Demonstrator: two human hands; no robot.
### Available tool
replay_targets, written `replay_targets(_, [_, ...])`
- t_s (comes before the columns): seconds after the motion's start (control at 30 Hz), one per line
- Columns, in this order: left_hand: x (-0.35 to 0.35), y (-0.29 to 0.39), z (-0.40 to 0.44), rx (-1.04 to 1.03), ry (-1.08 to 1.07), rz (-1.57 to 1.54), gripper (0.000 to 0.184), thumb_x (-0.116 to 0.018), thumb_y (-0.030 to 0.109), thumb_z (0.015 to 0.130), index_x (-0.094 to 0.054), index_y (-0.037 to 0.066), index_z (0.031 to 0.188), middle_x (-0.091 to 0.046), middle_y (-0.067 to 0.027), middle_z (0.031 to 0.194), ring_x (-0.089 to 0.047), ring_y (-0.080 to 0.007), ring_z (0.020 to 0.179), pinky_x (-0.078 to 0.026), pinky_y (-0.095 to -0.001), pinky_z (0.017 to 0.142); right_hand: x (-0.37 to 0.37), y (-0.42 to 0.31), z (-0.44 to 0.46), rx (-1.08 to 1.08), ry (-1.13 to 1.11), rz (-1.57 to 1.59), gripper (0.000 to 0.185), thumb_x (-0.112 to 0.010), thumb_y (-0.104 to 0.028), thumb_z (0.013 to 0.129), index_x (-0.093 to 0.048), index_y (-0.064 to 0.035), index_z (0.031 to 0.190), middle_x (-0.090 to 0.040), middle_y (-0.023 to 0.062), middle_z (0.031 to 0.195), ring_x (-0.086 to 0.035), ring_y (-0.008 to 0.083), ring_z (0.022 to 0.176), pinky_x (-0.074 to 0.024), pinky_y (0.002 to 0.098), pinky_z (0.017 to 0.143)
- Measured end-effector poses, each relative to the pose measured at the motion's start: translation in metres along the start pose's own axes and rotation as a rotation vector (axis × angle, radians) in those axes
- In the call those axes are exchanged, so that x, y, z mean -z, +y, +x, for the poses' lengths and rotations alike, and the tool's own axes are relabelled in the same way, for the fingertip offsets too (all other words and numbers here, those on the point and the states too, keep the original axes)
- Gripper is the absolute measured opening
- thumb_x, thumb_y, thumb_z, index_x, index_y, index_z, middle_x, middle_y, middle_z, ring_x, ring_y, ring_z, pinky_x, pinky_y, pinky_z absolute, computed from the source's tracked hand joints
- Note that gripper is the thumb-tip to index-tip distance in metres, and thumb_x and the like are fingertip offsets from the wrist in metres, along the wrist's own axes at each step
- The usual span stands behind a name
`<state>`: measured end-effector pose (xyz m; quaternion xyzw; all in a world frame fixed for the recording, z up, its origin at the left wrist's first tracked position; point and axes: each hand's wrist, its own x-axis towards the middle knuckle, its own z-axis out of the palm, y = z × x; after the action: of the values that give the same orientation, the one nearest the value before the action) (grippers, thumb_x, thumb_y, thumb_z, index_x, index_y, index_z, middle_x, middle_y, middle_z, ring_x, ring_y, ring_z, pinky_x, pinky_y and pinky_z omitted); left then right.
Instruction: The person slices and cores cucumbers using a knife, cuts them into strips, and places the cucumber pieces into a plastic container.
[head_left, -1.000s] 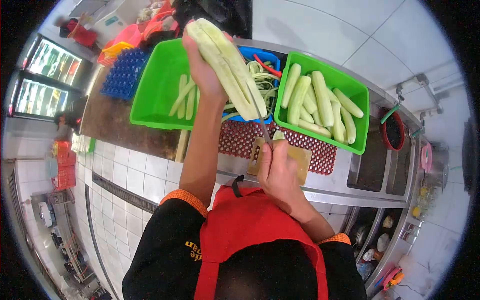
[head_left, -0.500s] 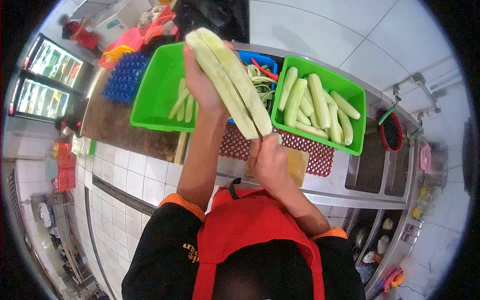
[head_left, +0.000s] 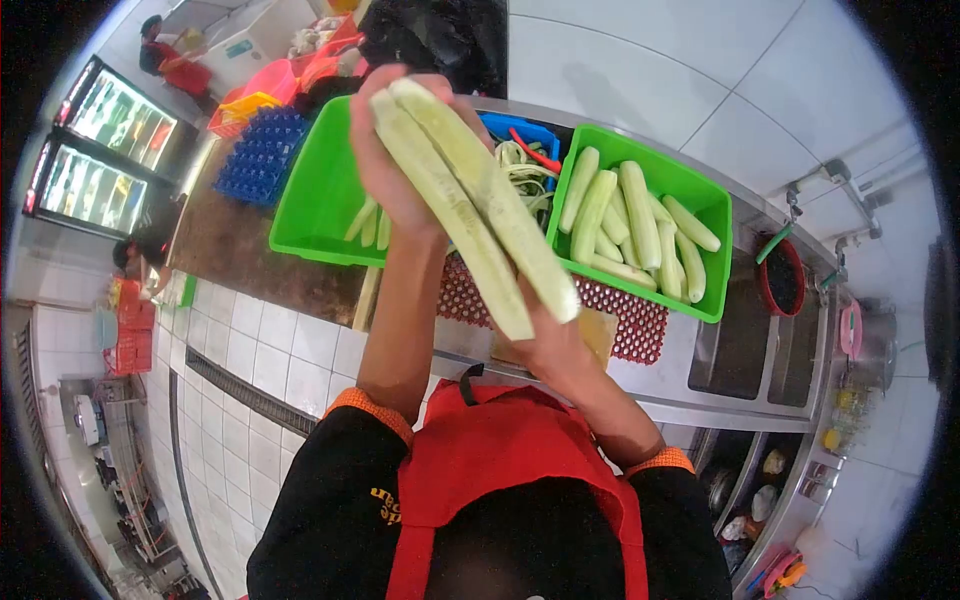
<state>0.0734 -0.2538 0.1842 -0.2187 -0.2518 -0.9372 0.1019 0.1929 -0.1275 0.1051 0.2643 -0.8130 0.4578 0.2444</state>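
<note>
A long peeled cucumber [head_left: 500, 215], split lengthwise into two pale green halves, lies across my left hand [head_left: 385, 185]. That hand is closed around its upper part, with fingers behind it. The halves are spread apart at the lower end, and seeds show along one cut face. My right hand [head_left: 555, 345] is behind and under this lower end; its fingers are mostly hidden, so I cannot see whether it holds anything. Right of the cucumber, a green tub [head_left: 722, 265] holds several whole peeled cucumbers [head_left: 640, 215]. The left green tub [head_left: 315, 205] contains several cut cucumber strips [head_left: 368, 222].
Between the tubs is a blue crate [head_left: 545, 132] with peelings [head_left: 525, 175] and a red-handled tool [head_left: 535, 150]. Below lie a red perforated mat [head_left: 640, 320] and a yellowish board [head_left: 600, 335]. A sink [head_left: 735, 350] is at right. Another person [head_left: 178, 65] stands far left.
The cucumber halves have come further apart at the lower end and tipped toward me. My right hand has gone from a visible fist at that end to mostly hidden beneath it.
</note>
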Motion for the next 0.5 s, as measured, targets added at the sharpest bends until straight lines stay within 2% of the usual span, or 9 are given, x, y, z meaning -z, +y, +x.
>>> replay_targets(0.07, [0.003, 0.002, 0.006, -0.027, -0.132, -0.005, 0.046, -0.026, 0.042, 0.099, -0.051, 0.004, 0.101, -0.056, -0.0107, 0.093, -0.054, -0.0253, 0.059, -0.046, -0.0313, 0.046, 0.003, -0.008, 0.005, -0.107, -0.119, -0.032, 0.048, -0.064, -0.002, 0.079, -0.052, 0.0041, 0.125, -0.055, 0.0239, 0.123, -0.056, 0.0391, 0.11, -0.0442, 0.0416, 0.094])
replay_targets(0.13, [-0.003, 0.006, 0.007, -0.02, -0.022, -0.094, 0.041, -0.03, 0.043, 0.098, -0.049, 0.007, 0.107, -0.058, -0.012, 0.082, -0.055, -0.0257, 0.052, -0.05, -0.0352, 0.047, 0.006, -0.016, 0.011, -0.005, 0.022, -0.027, 0.035, -0.065, -0.004, 0.076, -0.059, 0.0009, 0.11, -0.059, 0.0198, 0.105, -0.064, 0.036, 0.08, -0.053, 0.0431, 0.068])
replay_targets(0.17, [-0.005, 0.006, 0.005, -0.022, -0.023, -0.094, 0.041, -0.03, 0.043, 0.098, -0.049, 0.007, 0.107, -0.058, -0.012, 0.082, -0.055, -0.0257, 0.052, -0.05, -0.0352, 0.047, 0.0, -0.012, 0.005, -0.161, 0.023, 0.102, 0.03, -0.062, -0.006, 0.079, -0.059, 0.0004, 0.108, -0.06, 0.0175, 0.099, -0.064, 0.0344, 0.078, -0.0528, 0.0402, 0.064])
replay_targets(0.23, [-0.01, 0.006, -0.002, -0.063, -0.128, 0.039, 0.044, -0.025, 0.04, 0.099, -0.051, 0.004, 0.103, -0.054, -0.0101, 0.085, -0.051, -0.0229, 0.056, -0.043, -0.0303, 0.041, 0.004, -0.014, 0.014, -0.085, 0.017, 0.061, 0.028, -0.061, -0.008, 0.081, -0.058, -0.0001, 0.108, -0.059, 0.0177, 0.097, -0.064, 0.0348, 0.077, -0.0525, 0.0401, 0.063])
replay_targets(0.3, [-0.012, 0.005, -0.007, -0.069, -0.16, 0.023, 0.044, -0.025, 0.039, 0.099, -0.051, 0.004, 0.104, -0.053, -0.01, 0.083, -0.05, -0.0222, 0.057, -0.043, -0.031, 0.043, 0.003, -0.013, 0.015, -0.007, 0.011, 0.016, 0.026, -0.061, -0.011, 0.083, -0.058, -0.0006, 0.107, -0.059, 0.0178, 0.094, -0.064, 0.0351, 0.077, -0.0523, 0.04, 0.062])
replay_targets(0.37, [-0.015, 0.003, -0.015, -0.076, -0.189, 0.013, 0.044, -0.026, 0.039, 0.099, -0.051, 0.004, 0.105, -0.053, -0.0099, 0.081, -0.049, -0.0216, 0.058, -0.043, -0.0316, 0.045, -0.009, -0.008, 0.009, -0.384, -0.037, 0.278, 0.024, -0.062, -0.011, 0.084, -0.056, -0.0005, 0.105, -0.059, 0.0182, 0.092, -0.064, 0.0356, 0.077, -0.052, 0.0404, 0.061])
replay_targets(0.4, [-0.018, 0.001, -0.021, -0.057, -0.171, 0.003, 0.043, -0.026, 0.039, 0.099, -0.052, 0.004, 0.106, -0.052, -0.0097, 0.08, -0.048, -0.0209, 0.062, -0.044, -0.0318, 0.052, 0.001, -0.018, 0.018, -0.382, -0.039, 0.28, 0.024, -0.062, -0.011, 0.084, -0.056, -0.0005, 0.105, -0.059, 0.0182, 0.092, -0.064, 0.0356, 0.077, -0.052, 0.0404, 0.061])
replay_targets(0.47, [-0.02, -0.002, -0.025, -0.038, -0.152, -0.007, 0.043, -0.026, 0.038, 0.099, -0.052, 0.005, 0.107, -0.052, -0.0095, 0.079, -0.048, -0.0203, 0.066, -0.045, -0.0321, 0.059, 0.031, -0.047, 0.04, -0.587, -0.476, 0.112, 0.064, -0.061, -0.014, 0.084, -0.035, 0.0018, 0.14, -0.042, 0.0229, 0.138, -0.041, 0.0372, 0.125, -0.0336, 0.0405, 0.106])
replay_targets(0.5, [-0.02, -0.002, -0.025, -0.09, -0.086, 0.061, 0.042, -0.026, 0.039, 0.099, -0.05, 0.005, 0.106, -0.054, -0.0108, 0.077, -0.05, -0.0199, 0.068, -0.045, -0.0317, 0.063, 0.033, -0.046, 0.04, -0.585, -0.476, 0.111, 0.064, -0.061, -0.014, 0.084, -0.035, 0.0018, 0.14, -0.042, 0.0229, 0.138, -0.041, 0.0372, 0.125, -0.0336, 0.0405, 0.106])
